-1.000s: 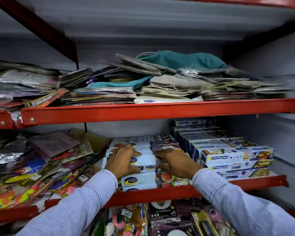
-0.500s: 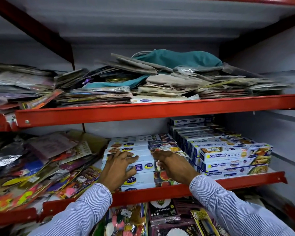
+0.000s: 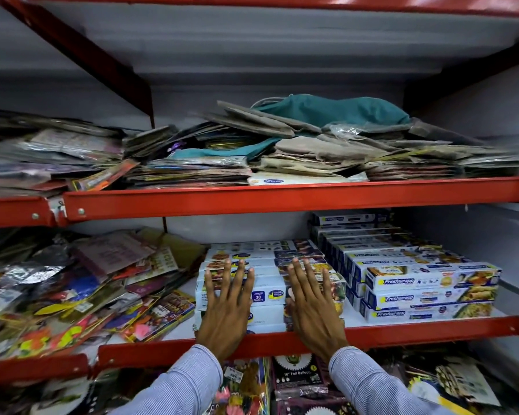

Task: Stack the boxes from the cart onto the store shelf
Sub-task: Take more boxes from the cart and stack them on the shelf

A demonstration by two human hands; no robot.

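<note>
1. Since a second ago both hands have flattened out: the curled fingers that gripped the top of the pile now lie straight and spread against the front of the stack of white boxes (image 3: 268, 298).
2. That stack sits on the middle shelf (image 3: 432, 327), at its front edge, several boxes high, with more rows running back behind it.
3. The left hand (image 3: 226, 307) presses palm-flat on the left half of the stack's face, fingers fanned upward, grasping nothing.
4. The right hand (image 3: 312, 307) does the same on the right half, just beside the other hand, a strip of box showing between them.
5. Striped sleeves (image 3: 186, 381) reach up from below.
6. Just to the right stand the Freshwrapp boxes (image 3: 429, 292), stacked in neat stepped rows.
7. To the left, loose bright packets (image 3: 81, 298) lie heaped and slanting.
8. The upper shelf (image 3: 282, 197) carries flat packets and a teal cloth bag (image 3: 336, 110).
</note>
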